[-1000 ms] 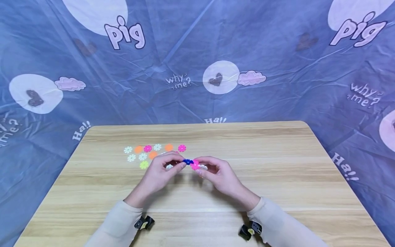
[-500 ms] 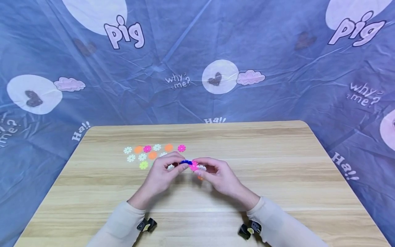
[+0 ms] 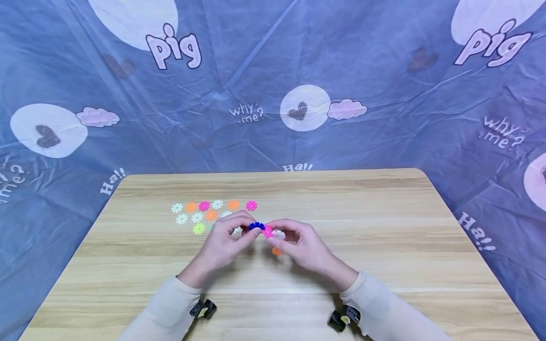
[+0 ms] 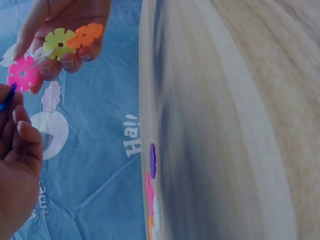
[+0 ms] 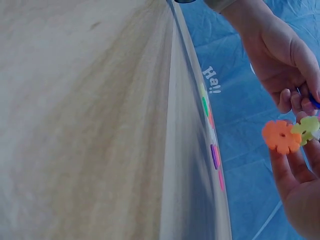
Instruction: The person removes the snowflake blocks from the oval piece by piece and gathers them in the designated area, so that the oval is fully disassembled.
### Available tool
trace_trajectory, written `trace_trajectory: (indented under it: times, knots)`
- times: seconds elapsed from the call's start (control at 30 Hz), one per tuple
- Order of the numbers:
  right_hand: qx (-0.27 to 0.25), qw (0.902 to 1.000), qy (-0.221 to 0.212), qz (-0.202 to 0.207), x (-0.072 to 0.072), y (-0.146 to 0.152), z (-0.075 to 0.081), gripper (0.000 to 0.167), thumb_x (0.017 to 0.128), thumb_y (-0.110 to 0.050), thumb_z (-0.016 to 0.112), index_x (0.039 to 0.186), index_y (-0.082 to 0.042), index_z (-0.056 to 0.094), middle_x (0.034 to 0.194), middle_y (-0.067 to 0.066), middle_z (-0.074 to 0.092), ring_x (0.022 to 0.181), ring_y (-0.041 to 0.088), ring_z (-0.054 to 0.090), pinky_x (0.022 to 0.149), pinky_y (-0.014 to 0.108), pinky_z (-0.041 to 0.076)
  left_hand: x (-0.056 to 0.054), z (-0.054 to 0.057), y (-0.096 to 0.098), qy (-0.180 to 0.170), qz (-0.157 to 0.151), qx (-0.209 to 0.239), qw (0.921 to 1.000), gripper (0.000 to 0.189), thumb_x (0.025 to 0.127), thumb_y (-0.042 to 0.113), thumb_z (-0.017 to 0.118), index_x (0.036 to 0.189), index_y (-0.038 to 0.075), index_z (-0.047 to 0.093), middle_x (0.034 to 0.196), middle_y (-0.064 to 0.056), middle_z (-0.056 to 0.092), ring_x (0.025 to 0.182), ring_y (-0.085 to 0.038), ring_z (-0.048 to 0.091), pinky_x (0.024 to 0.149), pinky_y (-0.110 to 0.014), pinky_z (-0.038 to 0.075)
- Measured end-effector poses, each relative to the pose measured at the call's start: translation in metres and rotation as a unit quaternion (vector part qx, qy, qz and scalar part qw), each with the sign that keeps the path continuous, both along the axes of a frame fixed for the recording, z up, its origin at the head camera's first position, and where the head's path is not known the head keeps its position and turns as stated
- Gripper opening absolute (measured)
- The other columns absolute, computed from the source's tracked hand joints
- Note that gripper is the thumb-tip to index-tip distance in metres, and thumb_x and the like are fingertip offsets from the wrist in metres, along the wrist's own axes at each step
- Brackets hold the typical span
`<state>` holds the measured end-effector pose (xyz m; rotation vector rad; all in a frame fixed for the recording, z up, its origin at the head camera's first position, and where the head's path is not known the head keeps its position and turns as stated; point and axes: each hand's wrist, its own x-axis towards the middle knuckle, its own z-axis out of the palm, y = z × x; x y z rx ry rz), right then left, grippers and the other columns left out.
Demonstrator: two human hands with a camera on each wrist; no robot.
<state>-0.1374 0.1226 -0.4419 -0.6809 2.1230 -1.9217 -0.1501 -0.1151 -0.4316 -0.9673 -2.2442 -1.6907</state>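
My left hand [image 3: 226,240] pinches a dark blue notched snowflake disc [image 3: 257,226] between thumb and fingers, above the table. My right hand [image 3: 308,244] grips a short chain of joined discs by its pink disc [image 4: 22,74]. Beyond the pink one come a white disc [image 3: 279,234], a yellow-green disc [image 4: 60,44] and an orange disc [image 5: 282,135], which hangs at the chain's end. Blue and pink meet edge to edge in the left wrist view; whether their notches interlock I cannot tell. Fingers cover part of the blue disc.
Several loose discs, among them an orange one [image 3: 211,215], a pink one [image 3: 251,205] and a yellow-green one [image 3: 198,228], lie flat on the wooden table [image 3: 375,203] at the left. My left hand hides some of them. A blue printed cloth [image 3: 264,57] hangs behind the table.
The blue disc has turned in my left fingers and shows more of its notched rim. The chain in my right hand has dipped slightly, and its orange end shows more below the hand.
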Motion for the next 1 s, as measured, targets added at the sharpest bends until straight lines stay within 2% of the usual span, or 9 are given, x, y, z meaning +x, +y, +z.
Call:
trace_trajectory:
  times: [0.1,0.17,0.4,0.53,0.77,0.87,1.0]
  knots:
    - [-0.004,1.0000,0.002,0.004,0.000,0.000,-0.001,0.036,0.100,-0.003,0.072,0.134,0.005,0.068,0.120,0.029,0.073,0.092,0.039,0.078,0.081,0.035,0.067,0.000,0.000,0.001,-0.004,-0.004,0.004,1.0000,0.015,0.095,-0.009,0.074,0.096,0.005,0.078,0.092,-0.008,0.073,0.082,-0.007,0.060,0.072,-0.021,0.054]
    - [-0.010,0.9999,0.002,0.004,0.000,0.000,-0.001,0.035,0.099,-0.003,0.072,0.134,0.006,0.068,0.121,0.028,0.073,0.094,0.040,0.078,0.082,0.035,0.067,0.000,0.000,0.000,-0.013,0.003,0.002,0.9999,0.013,0.096,-0.008,0.073,0.096,0.004,0.077,0.093,-0.009,0.074,0.082,-0.007,0.060,0.072,-0.021,0.054]
    - [-0.013,0.9999,0.002,-0.005,0.000,0.001,-0.001,0.035,0.098,-0.003,0.074,0.132,0.005,0.068,0.128,0.026,0.071,0.101,0.044,0.077,0.083,0.035,0.067,-0.002,0.005,-0.005,-0.059,0.051,-0.033,0.9964,0.007,0.100,0.003,0.074,0.102,0.006,0.080,0.102,-0.010,0.078,0.089,-0.009,0.067,0.076,-0.027,0.058]
    - [-0.001,0.9999,0.004,-0.012,0.000,0.001,-0.001,0.034,0.098,-0.005,0.074,0.131,0.002,0.070,0.130,0.023,0.072,0.102,0.044,0.077,0.083,0.032,0.067,-0.007,0.007,-0.008,-0.083,0.061,-0.065,0.9926,0.011,0.104,0.009,0.071,0.107,0.006,0.080,0.103,-0.010,0.078,0.088,-0.010,0.066,0.078,-0.028,0.057]
    - [0.008,0.9999,-0.001,-0.013,0.000,0.003,-0.003,0.035,0.098,-0.006,0.075,0.132,0.001,0.069,0.128,0.022,0.073,0.091,0.038,0.078,0.078,0.031,0.066,-0.019,0.004,-0.009,-0.094,0.081,-0.104,0.9869,0.016,0.105,0.010,0.068,0.113,0.002,0.080,0.106,-0.011,0.077,0.090,-0.014,0.065,0.081,-0.027,0.057]
    - [0.010,0.9999,-0.004,-0.011,-0.001,0.004,-0.003,0.035,0.098,-0.006,0.075,0.132,0.001,0.069,0.128,0.022,0.072,0.091,0.038,0.078,0.079,0.031,0.066,-0.023,0.003,-0.007,-0.112,0.105,-0.124,0.9804,0.016,0.104,0.009,0.070,0.115,0.002,0.080,0.104,-0.010,0.077,0.088,-0.015,0.065,0.078,-0.026,0.057]
    - [0.017,0.9998,-0.008,-0.009,-0.001,0.005,-0.004,0.036,0.098,-0.007,0.075,0.133,0.000,0.069,0.127,0.022,0.073,0.093,0.041,0.078,0.080,0.031,0.066,-0.028,0.005,-0.002,-0.156,0.145,-0.155,0.9647,0.018,0.102,0.014,0.075,0.117,0.005,0.079,0.101,-0.008,0.078,0.082,-0.015,0.064,0.070,-0.023,0.054]
